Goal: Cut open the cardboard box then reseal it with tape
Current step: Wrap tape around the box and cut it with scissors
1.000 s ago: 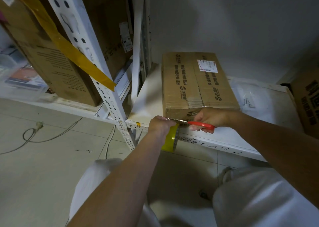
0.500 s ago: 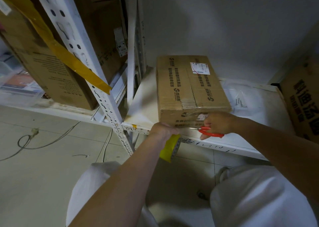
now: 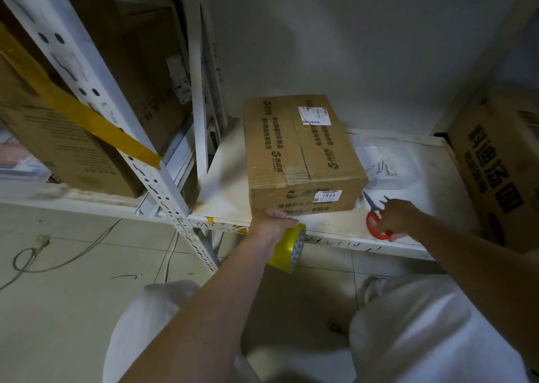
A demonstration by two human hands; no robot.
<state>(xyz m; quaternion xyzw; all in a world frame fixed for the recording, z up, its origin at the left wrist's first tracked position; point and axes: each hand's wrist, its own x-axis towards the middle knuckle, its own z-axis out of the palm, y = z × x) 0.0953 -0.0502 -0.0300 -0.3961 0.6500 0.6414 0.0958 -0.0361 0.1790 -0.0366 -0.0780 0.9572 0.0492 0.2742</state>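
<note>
A brown cardboard box [image 3: 300, 152] with printed text and white labels sits on the white shelf [image 3: 335, 225], its flaps closed and tape running down its middle seam. My left hand [image 3: 272, 225] holds a yellow tape roll [image 3: 290, 247] just below the box's front left corner, at the shelf's front edge. My right hand [image 3: 395, 216] grips red-handled scissors [image 3: 376, 221] on the shelf to the right of the box, blades spread and pointing away from me.
A clear plastic bag [image 3: 379, 161] with small metal pieces lies behind the scissors. A large printed carton [image 3: 498, 161] stands at the right. White rack uprights [image 3: 163, 190] and more cartons [image 3: 58, 137] stand left. Cables [image 3: 43, 254] trail on the tiled floor.
My right hand has carried the scissors from the box's front face to the shelf on the right. The left hand with the tape roll stayed near the box's front corner.
</note>
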